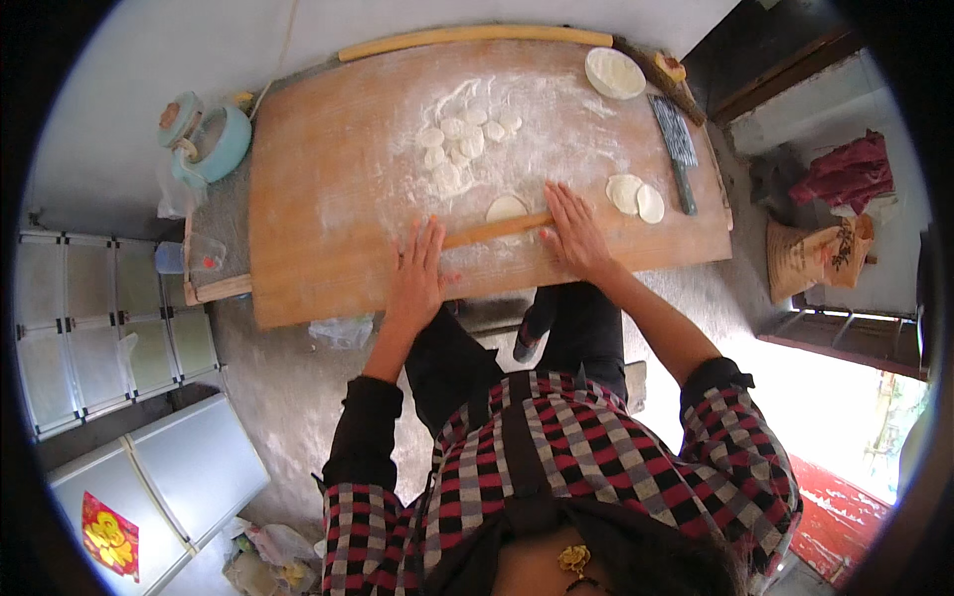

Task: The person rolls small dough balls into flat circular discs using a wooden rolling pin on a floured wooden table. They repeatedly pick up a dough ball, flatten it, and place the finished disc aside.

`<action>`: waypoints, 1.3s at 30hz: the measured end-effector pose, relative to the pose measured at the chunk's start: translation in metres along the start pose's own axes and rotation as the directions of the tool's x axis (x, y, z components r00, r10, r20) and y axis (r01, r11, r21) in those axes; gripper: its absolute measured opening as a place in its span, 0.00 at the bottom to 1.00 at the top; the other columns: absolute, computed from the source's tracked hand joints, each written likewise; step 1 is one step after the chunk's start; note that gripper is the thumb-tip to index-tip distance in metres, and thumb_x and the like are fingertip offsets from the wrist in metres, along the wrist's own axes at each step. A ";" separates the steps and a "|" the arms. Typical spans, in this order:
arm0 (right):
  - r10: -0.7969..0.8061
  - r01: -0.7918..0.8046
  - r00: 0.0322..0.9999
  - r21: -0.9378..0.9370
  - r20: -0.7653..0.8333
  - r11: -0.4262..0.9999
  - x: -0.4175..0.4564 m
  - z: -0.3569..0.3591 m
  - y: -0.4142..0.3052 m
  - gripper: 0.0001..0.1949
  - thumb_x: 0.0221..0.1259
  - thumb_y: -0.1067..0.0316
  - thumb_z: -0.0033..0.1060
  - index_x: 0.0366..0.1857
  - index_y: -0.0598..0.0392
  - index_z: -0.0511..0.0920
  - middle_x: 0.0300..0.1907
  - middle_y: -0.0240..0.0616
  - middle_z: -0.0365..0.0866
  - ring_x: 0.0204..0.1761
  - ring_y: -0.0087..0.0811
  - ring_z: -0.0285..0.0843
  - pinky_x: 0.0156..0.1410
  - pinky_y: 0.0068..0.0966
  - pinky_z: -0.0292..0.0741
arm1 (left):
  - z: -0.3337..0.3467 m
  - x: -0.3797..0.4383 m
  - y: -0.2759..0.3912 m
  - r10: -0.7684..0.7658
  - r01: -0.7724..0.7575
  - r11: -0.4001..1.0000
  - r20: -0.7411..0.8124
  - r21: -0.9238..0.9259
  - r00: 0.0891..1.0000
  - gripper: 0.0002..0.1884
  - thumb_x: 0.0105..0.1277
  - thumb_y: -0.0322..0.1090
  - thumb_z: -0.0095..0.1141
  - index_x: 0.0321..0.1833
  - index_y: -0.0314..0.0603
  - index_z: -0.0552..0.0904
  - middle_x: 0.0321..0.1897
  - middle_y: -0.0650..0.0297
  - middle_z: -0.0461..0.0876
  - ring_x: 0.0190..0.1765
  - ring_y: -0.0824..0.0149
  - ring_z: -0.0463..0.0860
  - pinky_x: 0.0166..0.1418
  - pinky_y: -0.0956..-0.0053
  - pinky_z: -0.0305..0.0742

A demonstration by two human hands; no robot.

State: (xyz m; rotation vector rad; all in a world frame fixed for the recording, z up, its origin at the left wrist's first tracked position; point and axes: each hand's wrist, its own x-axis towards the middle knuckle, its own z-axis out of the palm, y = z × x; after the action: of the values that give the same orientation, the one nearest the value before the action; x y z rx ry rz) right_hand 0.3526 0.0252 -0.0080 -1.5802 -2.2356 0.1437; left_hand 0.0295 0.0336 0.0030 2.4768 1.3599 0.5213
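Observation:
A wooden rolling pin (496, 229) lies across the floured wooden board (320, 164). My left hand (419, 272) rests palm down over its left end, fingers stretched forward. Over the right end lies my right hand (575, 232), likewise palm down, so both pin ends are hidden. A thin round dough wrapper (507, 208) shows just behind the pin, partly covered by it. Farther back, several small floured dough discs (466, 138) are grouped on loose flour. Right of my right hand, flat rolled wrappers (624, 194) partly overlap.
A cleaver (674, 141) lies near the board's right edge, below a white bowl of flour (615, 73). A long wooden pole (477, 33) runs along the back edge. At the left stands a light-blue pot-like appliance (216, 145); a printed sack (816, 253) stands at the right.

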 end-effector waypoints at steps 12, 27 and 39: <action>-0.040 0.041 0.998 0.009 -0.037 0.999 0.008 0.000 0.002 0.31 0.74 0.51 0.44 0.73 0.61 0.57 0.76 0.48 0.58 0.77 0.49 0.53 0.78 0.47 0.53 | -0.004 -0.018 0.006 -0.003 0.005 0.998 0.023 -0.062 1.000 0.39 0.70 0.44 0.54 0.79 0.38 0.52 0.80 0.52 0.51 0.81 0.49 0.49 0.80 0.47 0.43; 0.035 -0.035 0.999 -0.007 -0.009 0.999 0.037 0.000 0.000 0.32 0.75 0.50 0.43 0.73 0.62 0.58 0.76 0.50 0.58 0.77 0.49 0.52 0.79 0.46 0.51 | 0.010 0.016 -0.015 -0.039 0.044 0.997 -0.081 0.064 0.996 0.44 0.66 0.51 0.58 0.78 0.36 0.54 0.80 0.54 0.51 0.81 0.50 0.49 0.80 0.47 0.46; -0.001 0.001 1.000 -0.004 0.010 1.000 0.022 0.001 0.000 0.30 0.75 0.49 0.40 0.74 0.58 0.58 0.76 0.46 0.58 0.78 0.48 0.52 0.79 0.45 0.52 | 0.006 0.011 -0.011 -0.004 0.005 0.999 -0.031 0.037 1.000 0.41 0.68 0.48 0.57 0.78 0.37 0.56 0.80 0.55 0.53 0.80 0.49 0.52 0.79 0.45 0.48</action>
State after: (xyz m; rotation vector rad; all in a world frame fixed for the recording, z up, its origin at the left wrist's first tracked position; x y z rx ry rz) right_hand 0.3459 0.0454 -0.0031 -1.5839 -2.2456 0.1472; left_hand 0.0296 0.0485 -0.0044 2.5049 1.3986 0.5398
